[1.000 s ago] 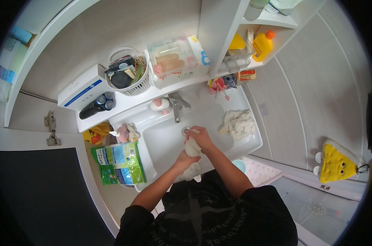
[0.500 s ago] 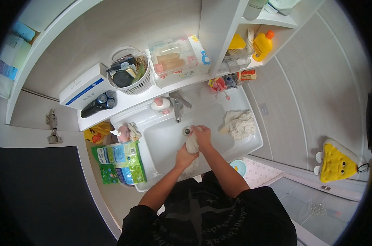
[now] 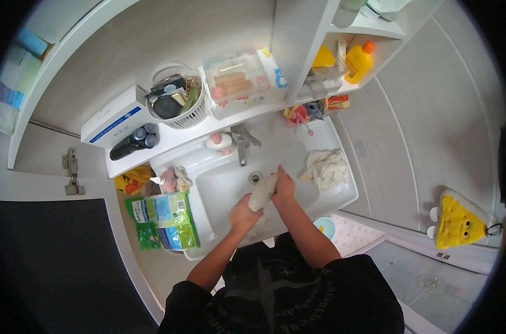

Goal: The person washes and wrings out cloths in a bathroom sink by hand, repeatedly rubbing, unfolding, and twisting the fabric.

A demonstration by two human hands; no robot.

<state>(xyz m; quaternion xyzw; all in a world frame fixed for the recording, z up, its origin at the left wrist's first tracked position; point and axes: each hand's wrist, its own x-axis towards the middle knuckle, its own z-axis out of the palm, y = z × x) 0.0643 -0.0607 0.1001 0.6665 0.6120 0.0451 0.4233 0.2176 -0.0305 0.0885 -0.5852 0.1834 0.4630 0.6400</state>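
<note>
A wet, off-white cloth (image 3: 261, 195) is stretched between my hands over the white sink (image 3: 214, 192). My left hand (image 3: 244, 215) grips its lower end, fingers wrapped round it. On the far right end, my right hand (image 3: 284, 185) is closed round the cloth. Some of the cloth hangs below my left hand, partly hidden by the hand. Just beyond the cloth lies the drain (image 3: 255, 178), under the silver faucet (image 3: 243, 147). A second crumpled off-white cloth (image 3: 327, 169) rests at the sink's right side.
A pink pump bottle (image 3: 167, 180) and a green-blue pouch (image 3: 162, 220) sit left of the sink. Behind it, a shelf carries an electric shaver (image 3: 133, 142), a white basket (image 3: 189, 116) and a clear box (image 3: 236, 78). A yellow sponge toy (image 3: 462, 222) hangs at right.
My hands have moved apart, the left one to the left and the right one slightly up and right. More of the cloth shows between them, and the drain is uncovered.
</note>
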